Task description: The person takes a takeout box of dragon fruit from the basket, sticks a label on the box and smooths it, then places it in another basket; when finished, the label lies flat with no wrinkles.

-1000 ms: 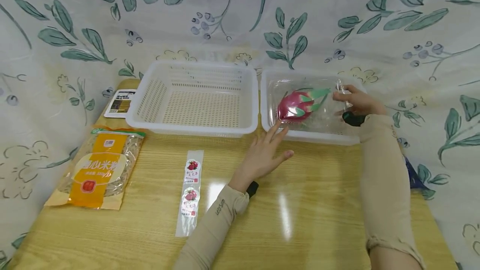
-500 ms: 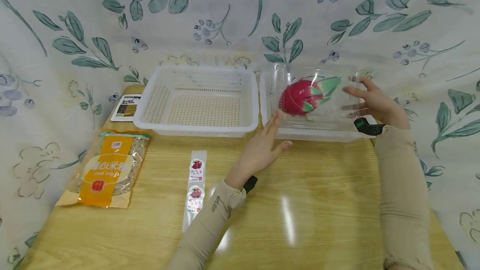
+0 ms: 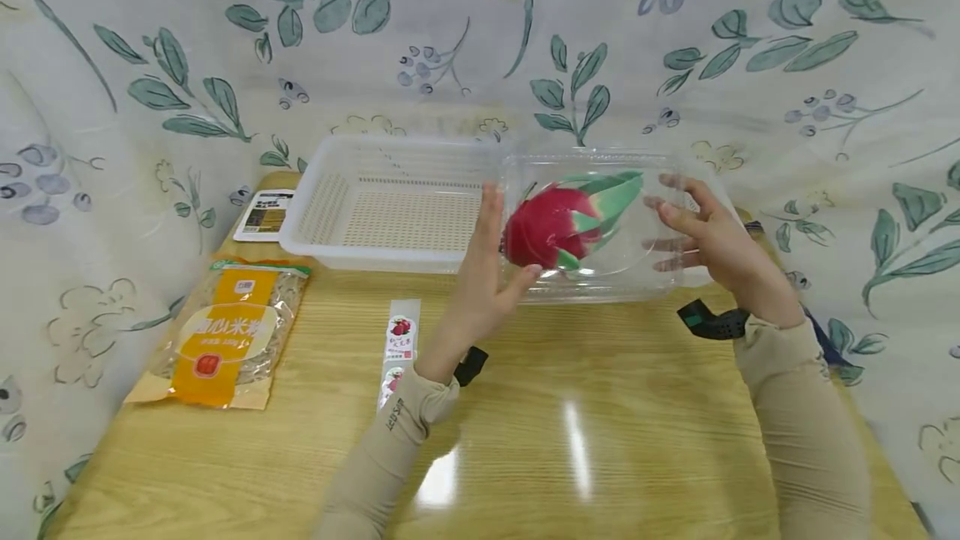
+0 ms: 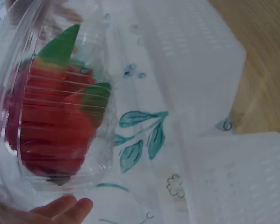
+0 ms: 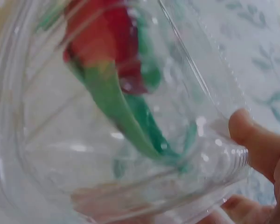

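A clear plastic clamshell box [image 3: 626, 269] with a pink dragon fruit [image 3: 551, 223] inside is raised in front of the right basket. My right hand [image 3: 720, 244] grips its right end, thumb on the near side and fingers seen through the plastic. At the left end, my left hand [image 3: 480, 290] has its fingers straight up along the side and the thumb spread at the front corner. The left wrist view shows fingertips [image 4: 74, 210] right at the box's end. In the right wrist view the fruit's green leaves [image 5: 126, 112] point toward the right hand.
A white perforated basket [image 3: 390, 258] stands at the back; another basket [image 3: 708, 182] is mostly hidden behind the box. An orange bag of rice noodles [image 3: 225, 332] and a small white pack [image 3: 264, 215] are at left. A strip of dragon-fruit stickers [image 3: 403, 338] lies partly under the left forearm.
The right hand has lifted the box with the dragon fruit out of the right basket and brought it left and nearer. The left hand has moved left to the box's end.
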The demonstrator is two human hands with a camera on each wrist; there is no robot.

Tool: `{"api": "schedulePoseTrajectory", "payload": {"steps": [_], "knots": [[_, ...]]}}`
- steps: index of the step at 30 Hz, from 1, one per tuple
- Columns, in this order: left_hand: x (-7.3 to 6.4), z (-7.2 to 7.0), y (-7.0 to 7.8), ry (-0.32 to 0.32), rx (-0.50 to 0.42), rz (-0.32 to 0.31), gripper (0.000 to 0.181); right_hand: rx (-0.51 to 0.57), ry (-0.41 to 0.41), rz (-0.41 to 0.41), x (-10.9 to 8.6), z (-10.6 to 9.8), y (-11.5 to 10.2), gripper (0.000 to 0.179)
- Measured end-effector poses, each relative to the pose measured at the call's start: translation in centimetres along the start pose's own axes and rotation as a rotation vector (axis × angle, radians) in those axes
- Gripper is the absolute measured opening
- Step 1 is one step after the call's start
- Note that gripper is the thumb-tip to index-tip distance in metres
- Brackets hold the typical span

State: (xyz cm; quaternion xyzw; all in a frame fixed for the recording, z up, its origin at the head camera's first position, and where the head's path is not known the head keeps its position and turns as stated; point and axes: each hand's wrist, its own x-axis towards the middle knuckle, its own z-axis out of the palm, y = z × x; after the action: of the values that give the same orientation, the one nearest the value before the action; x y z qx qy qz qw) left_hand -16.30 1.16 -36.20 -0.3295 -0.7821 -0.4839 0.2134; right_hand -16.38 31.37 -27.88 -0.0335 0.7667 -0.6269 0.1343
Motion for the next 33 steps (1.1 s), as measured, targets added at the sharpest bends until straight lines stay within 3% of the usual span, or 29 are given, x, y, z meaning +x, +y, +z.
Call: {"api": "schedulePoseTrajectory", "payload": {"steps": [3, 9, 13, 16, 23, 27, 33], "knots": [[-0.6, -1.3, 0.2, 0.077, -0.047, -0.015, 0.084, -0.057, 0.016, -0.026, -0.7, 2.6, 0.0, 0.063], [-2.1, -2.6, 1.0, 0.176, -0.042, 0.034, 0.089, -0.228, 0.22, -0.089, -2.2, 7.5, 0.2, 0.066], [-3.2, -3.2, 2.0, 0.185, -0.05, 0.053, 0.092, -0.28, 0.344, -0.14, -3.4, 10.2, 0.6, 0.065], [-4.1, -4.1, 2.8, 0.159, -0.07, 0.01, 0.093, -0.289, 0.414, -0.176, -4.3, 11.8, 0.9, 0.065], [-5.8, -6.1, 3.6, 0.081, -0.168, -0.167, 0.092, -0.352, 0.413, -0.226, -5.3, 14.3, 2.1, 0.072], [-7.0, -6.2, 3.4, 0.057, -0.188, -0.235, 0.093, -0.365, 0.39, -0.243, -5.3, 15.1, 3.4, 0.072], [-9.0, -5.9, 2.8, 0.025, -0.196, -0.34, 0.092, -0.358, 0.334, -0.202, -5.5, 16.1, 5.9, 0.074]]}}
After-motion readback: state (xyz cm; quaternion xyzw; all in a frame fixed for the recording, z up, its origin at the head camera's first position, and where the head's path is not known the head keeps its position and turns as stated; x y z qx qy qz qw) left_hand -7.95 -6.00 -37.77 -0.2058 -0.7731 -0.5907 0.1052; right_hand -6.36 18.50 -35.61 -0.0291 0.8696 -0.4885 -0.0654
